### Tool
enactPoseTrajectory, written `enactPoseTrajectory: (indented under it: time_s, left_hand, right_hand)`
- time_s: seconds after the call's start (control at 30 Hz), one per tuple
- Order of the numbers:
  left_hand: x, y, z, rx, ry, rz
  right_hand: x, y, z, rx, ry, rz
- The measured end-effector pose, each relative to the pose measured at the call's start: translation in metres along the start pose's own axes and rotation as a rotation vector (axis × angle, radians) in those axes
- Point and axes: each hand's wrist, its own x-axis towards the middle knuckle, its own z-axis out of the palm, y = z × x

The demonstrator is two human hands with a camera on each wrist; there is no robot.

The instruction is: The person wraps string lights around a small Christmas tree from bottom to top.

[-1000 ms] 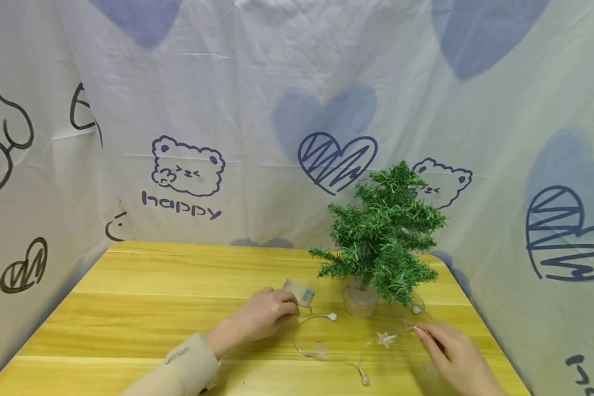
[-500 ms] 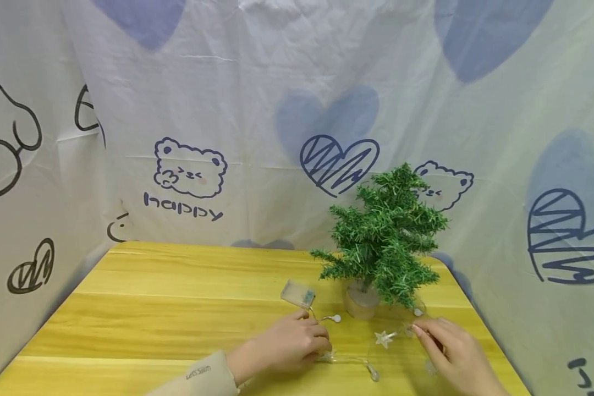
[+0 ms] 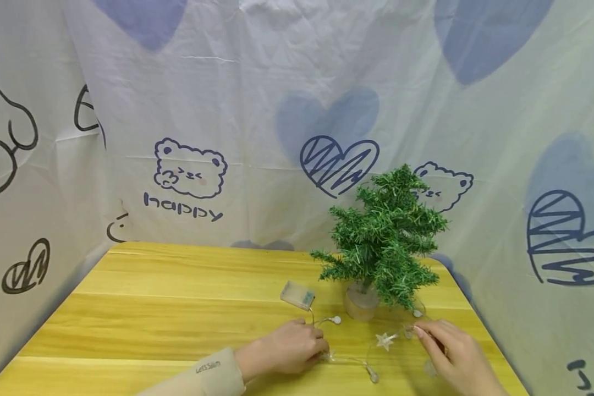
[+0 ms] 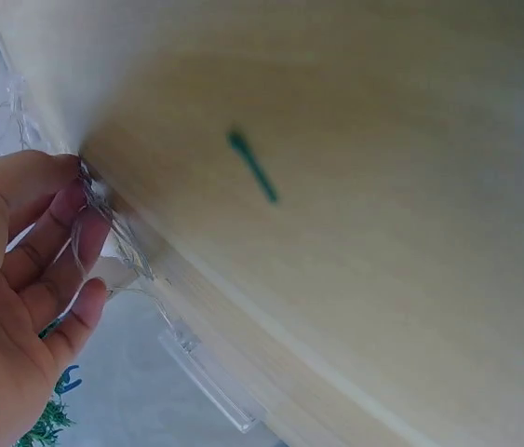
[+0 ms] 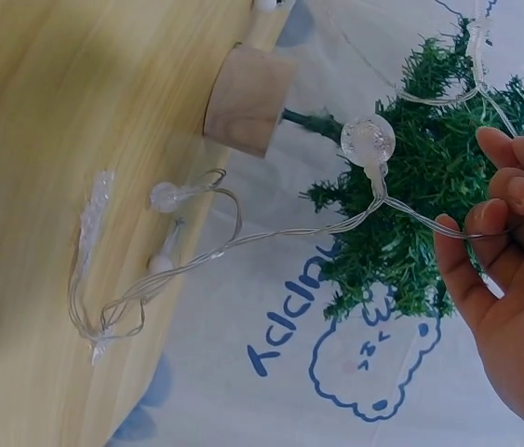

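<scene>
A clear string of fairy lights (image 5: 289,233) with round bulbs and star shapes lies across the table before a small green artificial Christmas tree (image 3: 383,236). My left hand (image 3: 292,346) pinches a bunch of its thin wires (image 4: 117,228) low at the tabletop, left of the tree. My right hand (image 3: 452,352) pinches the wire at the tree's front right, raised off the table. Between the two hands sit a clear star (image 3: 384,341) and a bulb (image 3: 373,375). The string's clear battery box (image 3: 297,295) lies flat behind my left hand, joined by a wire.
The tree stands upright on a round wooden base (image 3: 360,303) toward the right of the wood-grain table (image 3: 178,308). A white cloth (image 3: 257,82) with blue hearts and bears hangs behind and at the sides. A small green sliver (image 4: 252,166) lies on the table.
My left hand has moved right and nearer, from beside the battery box to the wires. The bulb between the hands has shifted slightly right. My right hand stays nearly in place.
</scene>
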Motion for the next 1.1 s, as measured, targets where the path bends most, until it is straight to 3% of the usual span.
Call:
enactPoseTrajectory:
  time_s: [0.17, 0.33, 0.43, 0.53, 0.6, 0.73, 0.83, 0.93, 1.1]
  left_hand:
    - [-0.002, -0.003, -0.003, -0.051, 0.004, -0.051]
    - [-0.005, -0.01, -0.016, -0.14, 0.118, -0.079]
    - [-0.005, -0.017, -0.026, -0.242, 0.222, -0.083]
    - [-0.004, -0.024, -0.035, -0.4, 0.327, -0.086]
    - [-0.004, -0.027, -0.042, -0.522, 0.364, -0.104]
    - [-0.007, -0.032, -0.051, -0.764, 0.324, -0.199]
    - [-0.008, -0.035, -0.053, -0.863, 0.278, -0.256]
    - [-0.01, -0.04, -0.052, -0.862, 0.259, -0.26]
    - [-0.013, -0.049, -0.047, -0.794, 0.237, -0.251]
  right_hand:
    - [0.0, 0.0, -0.007, 0.01, 0.034, 0.029]
    - [0.0, 0.006, -0.014, 0.027, 0.127, -0.012]
    - [0.001, 0.008, -0.022, -0.003, 0.149, 0.002]
    - [0.001, 0.007, -0.031, -0.051, 0.158, 0.056]
    - [0.0, 0.01, -0.034, -0.076, 0.18, 0.087]
    - [-0.002, 0.017, -0.04, -0.101, 0.231, 0.133]
    - [-0.004, 0.024, -0.045, -0.135, 0.236, 0.192]
    - [-0.006, 0.033, -0.052, -0.17, 0.19, 0.272]
    - [-0.01, 0.046, -0.069, -0.245, 0.048, 0.394]
